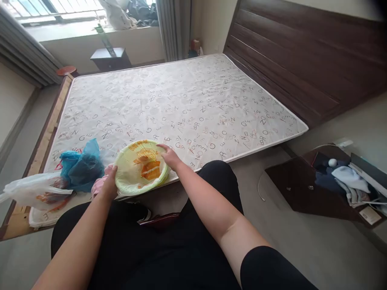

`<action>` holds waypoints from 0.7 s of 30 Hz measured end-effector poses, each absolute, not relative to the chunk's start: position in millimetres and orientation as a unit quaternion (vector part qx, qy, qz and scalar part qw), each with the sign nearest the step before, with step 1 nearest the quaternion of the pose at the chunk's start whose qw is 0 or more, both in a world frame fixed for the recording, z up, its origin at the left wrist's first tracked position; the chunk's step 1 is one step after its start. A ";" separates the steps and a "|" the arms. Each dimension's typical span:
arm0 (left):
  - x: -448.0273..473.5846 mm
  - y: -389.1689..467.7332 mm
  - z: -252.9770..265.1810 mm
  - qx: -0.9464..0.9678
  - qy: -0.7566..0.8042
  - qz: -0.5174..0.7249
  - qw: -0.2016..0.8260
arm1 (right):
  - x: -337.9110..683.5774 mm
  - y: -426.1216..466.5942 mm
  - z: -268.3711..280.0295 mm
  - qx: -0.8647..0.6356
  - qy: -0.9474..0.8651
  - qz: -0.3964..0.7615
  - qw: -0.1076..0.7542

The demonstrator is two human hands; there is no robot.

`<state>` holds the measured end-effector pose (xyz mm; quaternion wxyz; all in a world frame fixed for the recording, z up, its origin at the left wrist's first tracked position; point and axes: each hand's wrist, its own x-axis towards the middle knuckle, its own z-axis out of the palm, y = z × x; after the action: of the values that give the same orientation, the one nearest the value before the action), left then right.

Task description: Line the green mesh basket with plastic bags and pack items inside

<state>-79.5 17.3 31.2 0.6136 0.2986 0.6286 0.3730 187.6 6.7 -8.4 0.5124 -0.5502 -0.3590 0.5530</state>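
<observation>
Between my two hands is a round, pale yellow-green basket [122, 175] with orange patches inside, its opening tilted up toward me. My left hand [109, 183] grips the left side of its rim. On the far right side, my right hand [169, 157] holds the rim, fingers over the edge. Pink cloth [99, 186] lies by my left hand, partly hidden behind it. A blue plastic bag [83, 167] rests on the mattress further left, and a white plastic bag [33, 191] with reddish-brown contents sits at the mattress's corner.
The bare mattress [169, 96] with printed letters spreads ahead of me, against a dark wooden headboard [287, 48]. A dark bedside cabinet [296, 181] holding cloths stands at right. Another cabinet [110, 56] is by the window, with grey curtains [175, 32] nearby.
</observation>
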 end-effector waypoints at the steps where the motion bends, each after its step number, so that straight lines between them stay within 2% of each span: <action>1: -72.4 13.3 30.4 0.247 0.611 0.396 0.639 | 184.2 7.1 -10.7 -0.531 -0.308 0.558 0.558; 4: -57.4 12.6 28.2 0.138 0.525 0.471 0.695 | 173.7 5.9 -15.4 -0.443 -0.161 0.588 0.658; 6: -55.0 19.0 24.8 0.094 0.468 0.506 0.719 | 167.4 3.0 -16.8 -0.384 -0.103 0.620 0.676; 11: -58.3 33.3 18.3 0.054 0.387 0.510 0.767 | 161.8 -5.5 -14.2 -0.356 -0.033 0.695 0.624; 21: -52.4 53.1 25.4 0.141 0.287 0.494 0.809 | 179.3 15.7 17.1 -0.364 -0.102 0.683 0.625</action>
<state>-52.4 53.1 25.4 0.8088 0.1412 0.2866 0.4937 179.3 15.7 17.1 0.6250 -0.3644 -0.1024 0.6827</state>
